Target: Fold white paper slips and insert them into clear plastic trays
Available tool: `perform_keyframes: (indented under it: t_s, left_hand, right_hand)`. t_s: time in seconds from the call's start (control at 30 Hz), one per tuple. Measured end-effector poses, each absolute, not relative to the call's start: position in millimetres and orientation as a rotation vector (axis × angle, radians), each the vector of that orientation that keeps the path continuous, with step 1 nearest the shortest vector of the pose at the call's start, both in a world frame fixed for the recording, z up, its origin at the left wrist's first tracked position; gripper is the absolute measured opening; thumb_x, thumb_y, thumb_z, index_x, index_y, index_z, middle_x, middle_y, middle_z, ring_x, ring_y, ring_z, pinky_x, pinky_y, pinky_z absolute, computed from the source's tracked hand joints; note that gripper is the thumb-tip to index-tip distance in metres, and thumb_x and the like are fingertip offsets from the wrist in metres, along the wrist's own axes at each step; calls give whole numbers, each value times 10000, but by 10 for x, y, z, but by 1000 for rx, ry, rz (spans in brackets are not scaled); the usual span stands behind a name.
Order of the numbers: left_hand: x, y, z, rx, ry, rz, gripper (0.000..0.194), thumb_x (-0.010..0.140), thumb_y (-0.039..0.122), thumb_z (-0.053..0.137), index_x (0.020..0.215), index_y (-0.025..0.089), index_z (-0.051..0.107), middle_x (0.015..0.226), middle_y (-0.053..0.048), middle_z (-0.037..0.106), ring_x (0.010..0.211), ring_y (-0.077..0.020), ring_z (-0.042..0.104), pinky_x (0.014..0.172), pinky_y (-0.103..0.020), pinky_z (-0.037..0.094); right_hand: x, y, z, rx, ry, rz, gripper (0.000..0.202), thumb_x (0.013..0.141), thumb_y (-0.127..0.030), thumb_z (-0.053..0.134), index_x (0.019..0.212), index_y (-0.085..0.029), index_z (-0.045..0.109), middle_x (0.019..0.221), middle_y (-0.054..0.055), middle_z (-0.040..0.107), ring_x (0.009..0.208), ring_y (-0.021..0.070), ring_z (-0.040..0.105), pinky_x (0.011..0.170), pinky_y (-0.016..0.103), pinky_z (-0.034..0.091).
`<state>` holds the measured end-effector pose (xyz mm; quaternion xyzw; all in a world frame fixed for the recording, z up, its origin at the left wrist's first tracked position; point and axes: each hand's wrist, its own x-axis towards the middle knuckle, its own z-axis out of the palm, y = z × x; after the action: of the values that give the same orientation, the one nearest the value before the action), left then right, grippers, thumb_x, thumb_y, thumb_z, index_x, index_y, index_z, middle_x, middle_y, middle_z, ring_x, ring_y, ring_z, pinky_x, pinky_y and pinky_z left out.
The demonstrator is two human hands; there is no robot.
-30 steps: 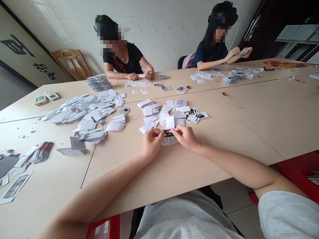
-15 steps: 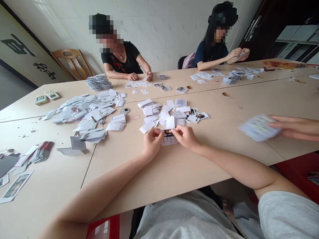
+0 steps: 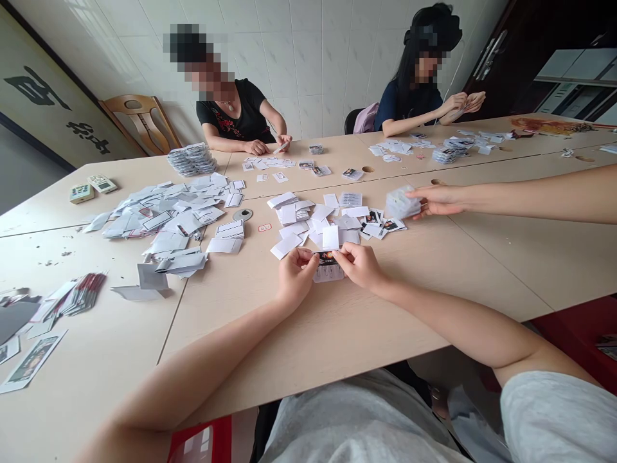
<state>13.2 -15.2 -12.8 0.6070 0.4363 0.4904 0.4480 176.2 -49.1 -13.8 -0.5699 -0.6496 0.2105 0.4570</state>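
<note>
My left hand (image 3: 297, 278) pinches the left side of a printed card (image 3: 326, 258), black with orange and white print. The card's right side is between the thumb and finger of my right hand (image 3: 360, 265). Its upper part is a white flap that stands up. Behind or under its lower edge shows a small clear plastic case (image 3: 329, 273) with thin dark items in a row; whether my fingers also grip the case I cannot tell. Just beyond my hands lies a loose pile of white folded cards (image 3: 294, 228). Another clear case (image 3: 350, 199) rests behind that pile.
A co-worker's hand (image 3: 441, 200) reaches in from the right with a stack of clear cases (image 3: 402, 203). A large heap of white cards (image 3: 168, 206) covers the left. Two people sit across the table (image 3: 385, 321). Remotes (image 3: 102, 184) and stacked packs (image 3: 191, 159) stand far left.
The co-worker's hand has swung in from the right, bringing the clear cases beside the card pile. Across the table, the person on the left has raised a card slightly. My hands stay nearly still.
</note>
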Motion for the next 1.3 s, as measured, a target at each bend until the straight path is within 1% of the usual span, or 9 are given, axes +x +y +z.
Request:
perform_keyframes:
  t_s: [0.4,0.6,0.73,0.8,0.9,0.97,1.13,1.23,1.3]
  left_hand:
    - [137,-151,-134,1509,1063,1225,175,720,275,632,681,157,509,782,-28,587,701,-120,547,647,-253,436]
    - [137,-139,-131,1459,1039,1211,176,717,262,628,696,161,486,790,-27,583,696,-120,545,639,-252,429]
    - [129,-135,-133,1458,1014,1197,190,731,277,625,709,162,475,799,-28,574,710,-120,540,650,-254,430]
    - [129,-139,-121,1435,994,1210,219,726,274,640,728,173,445,786,-16,564,706,-116,533,652,-253,431]
    - [132,-144,-89,1330,904,1244,332,692,247,683,806,207,373,756,25,549,690,-108,534,659,-254,438]
    - [129,-138,-74,1262,849,1233,380,681,239,696,849,221,355,757,38,546,694,-107,539,664,-254,443]
    - [95,-92,-78,1184,788,1117,261,734,275,646,890,208,446,757,31,538,697,-103,526,664,-243,433]
    - [90,-86,-72,1237,813,1039,279,727,328,670,911,202,502,787,16,564,729,-117,543,679,-252,433]
    - [94,-92,-56,1314,847,958,296,707,362,694,881,177,543,805,-9,592,741,-134,552,669,-259,431]
  right_hand:
    - [1747,-473,-140,-1397,-1581,470,356,817,-375,501,552,-191,350,447,-44,400,433,87,370,452,224,265]
    - [1753,-466,-127,-1387,-1599,483,452,836,-372,479,462,-190,299,414,-35,344,437,85,328,463,242,242]
    - [1752,-476,-105,-1330,-1602,486,464,847,-365,469,456,-189,293,424,-34,332,451,87,320,471,246,235]
    - [1755,-478,-102,-1316,-1593,492,464,849,-367,470,456,-187,303,428,-35,329,451,86,319,475,247,239]
    - [1772,-475,-111,-1305,-1568,534,455,851,-373,477,461,-184,340,429,-39,328,447,86,319,479,246,250]
    - [1788,-472,-118,-1276,-1553,581,450,852,-372,482,464,-184,351,435,-38,337,449,87,327,478,246,258]
    - [1827,-481,-117,-1184,-1552,660,440,858,-360,486,479,-184,347,466,-33,367,471,90,356,488,246,278]
    - [1840,-490,-115,-1156,-1544,682,444,856,-360,493,482,-185,330,481,-32,364,482,92,371,493,246,287]
    - [1839,-490,-122,-1142,-1529,703,450,852,-369,499,484,-188,312,483,-34,359,481,92,380,489,245,295]
